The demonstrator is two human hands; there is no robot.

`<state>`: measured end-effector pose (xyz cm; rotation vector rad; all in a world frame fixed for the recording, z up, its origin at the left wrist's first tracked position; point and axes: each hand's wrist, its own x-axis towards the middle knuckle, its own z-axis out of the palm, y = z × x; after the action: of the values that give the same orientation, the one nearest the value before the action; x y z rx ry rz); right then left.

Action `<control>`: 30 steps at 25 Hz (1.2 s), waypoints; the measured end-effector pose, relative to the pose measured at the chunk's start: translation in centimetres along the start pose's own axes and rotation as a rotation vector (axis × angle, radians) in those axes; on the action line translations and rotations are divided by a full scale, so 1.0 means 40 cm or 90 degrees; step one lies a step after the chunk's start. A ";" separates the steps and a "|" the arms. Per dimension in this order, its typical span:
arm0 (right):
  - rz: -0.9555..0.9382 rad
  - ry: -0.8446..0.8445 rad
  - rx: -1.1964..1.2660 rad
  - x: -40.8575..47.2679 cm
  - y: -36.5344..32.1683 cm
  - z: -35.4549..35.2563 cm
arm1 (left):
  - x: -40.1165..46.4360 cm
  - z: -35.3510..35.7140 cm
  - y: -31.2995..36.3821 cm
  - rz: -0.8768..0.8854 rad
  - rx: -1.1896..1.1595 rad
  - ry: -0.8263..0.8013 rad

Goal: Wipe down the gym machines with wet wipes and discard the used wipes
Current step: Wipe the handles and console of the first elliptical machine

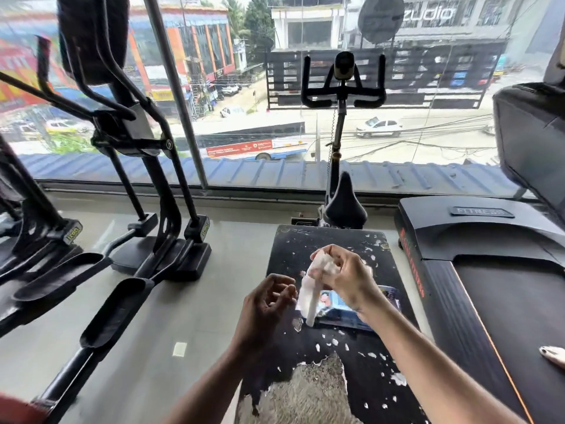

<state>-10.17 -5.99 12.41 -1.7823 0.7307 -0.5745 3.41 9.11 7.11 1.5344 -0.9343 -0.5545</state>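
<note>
My right hand (339, 275) pinches a white wet wipe (308, 296) that hangs down from its fingers. Below it a blue pack of wipes (345, 310) lies on a black bench pad (333, 240) with badly peeled covering. Just left of the hanging wipe, my left hand (269, 304) hovers with curled, parted fingers and holds nothing. An exercise bike (344, 206) stands straight ahead beyond the pad. Elliptical machines (153, 209) stand to the left and a treadmill (489, 270) to the right.
A large window (275, 117) runs along the far wall, with a street outside. Grey floor tiles (214, 301) lie between the ellipticals and the pad. A foot (553, 354) shows on the treadmill belt at the right edge. Something red (18, 408) is at the bottom left corner.
</note>
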 end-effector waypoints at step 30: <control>0.092 -0.209 0.237 0.360 -0.299 0.996 | 0.130 -1.021 -0.149 -0.171 -0.173 0.103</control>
<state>29.73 12.58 11.95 -1.4184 0.4831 -0.2865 39.97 28.74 9.98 1.4390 -0.5093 -0.7065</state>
